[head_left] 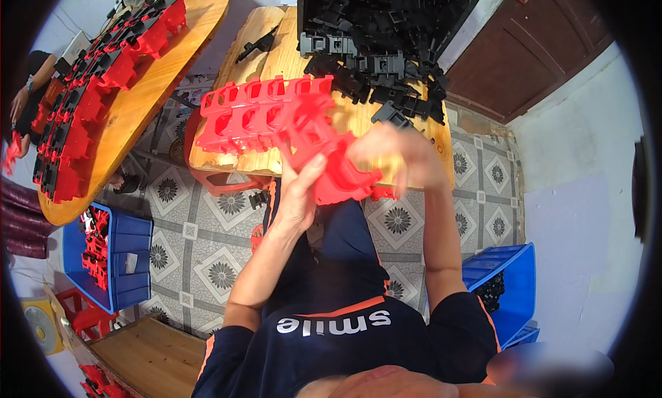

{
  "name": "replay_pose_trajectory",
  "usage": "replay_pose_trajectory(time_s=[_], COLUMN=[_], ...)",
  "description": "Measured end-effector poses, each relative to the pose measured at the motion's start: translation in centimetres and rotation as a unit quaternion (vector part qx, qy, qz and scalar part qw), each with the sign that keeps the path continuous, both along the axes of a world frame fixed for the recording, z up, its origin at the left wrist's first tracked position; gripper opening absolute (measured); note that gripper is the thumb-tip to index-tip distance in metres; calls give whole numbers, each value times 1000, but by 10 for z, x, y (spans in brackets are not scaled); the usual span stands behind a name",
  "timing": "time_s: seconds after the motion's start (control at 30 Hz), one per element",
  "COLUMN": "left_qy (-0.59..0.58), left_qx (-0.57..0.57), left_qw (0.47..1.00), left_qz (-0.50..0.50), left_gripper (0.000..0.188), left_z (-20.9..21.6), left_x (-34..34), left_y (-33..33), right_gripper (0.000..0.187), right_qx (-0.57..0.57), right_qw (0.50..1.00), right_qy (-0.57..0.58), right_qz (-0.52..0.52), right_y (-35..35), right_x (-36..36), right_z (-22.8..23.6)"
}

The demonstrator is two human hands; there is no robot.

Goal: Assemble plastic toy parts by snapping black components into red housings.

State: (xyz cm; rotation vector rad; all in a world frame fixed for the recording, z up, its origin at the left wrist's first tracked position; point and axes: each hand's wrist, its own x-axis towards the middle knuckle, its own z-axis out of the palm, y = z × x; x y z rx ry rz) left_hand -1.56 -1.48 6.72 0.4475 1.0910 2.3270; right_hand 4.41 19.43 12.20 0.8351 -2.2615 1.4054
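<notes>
My left hand (298,199) is closed around the lower left side of a red plastic frame part (323,165) with openings in it, held up in front of me at the table's near edge. Close by its right end is my right hand (403,153), smeared by motion; whether its fingers hold anything is hidden. Just left of the held part, similar red frame parts (238,119) stand in rows on the wooden table (241,67). Black and dark grey plastic parts (372,77) lie heaped behind my hands.
A large black tray (307,8) of black parts rests at the back. Left, a curved wooden table (148,108) carries red parts with black pieces; another person's arm (43,73) is beyond it. Blue bins (131,260) stand either side of me. A red stool (221,184) is under the table.
</notes>
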Motion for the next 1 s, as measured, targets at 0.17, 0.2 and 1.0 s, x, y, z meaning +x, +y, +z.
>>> replay_pose_trajectory(time_s=[0.17, 0.2, 1.0], left_qy=[-147, -143, -196], left_qx=[81, 87, 71], left_qw=[985, 985, 977], left_qz=[-36, -50, -42], left_gripper=[77, 77, 58], left_z=[-36, -42, -75], left_x=[5, 7, 18], left_y=[-29, -33, -45], right_gripper=[32, 32, 23], right_qx=[220, 220, 240], right_qw=[782, 783, 675], right_qy=[21, 23, 71], right_qz=[-583, -582, -694], right_y=[79, 88, 97], right_x=[-139, -155, -127], right_z=[-45, -56, -70])
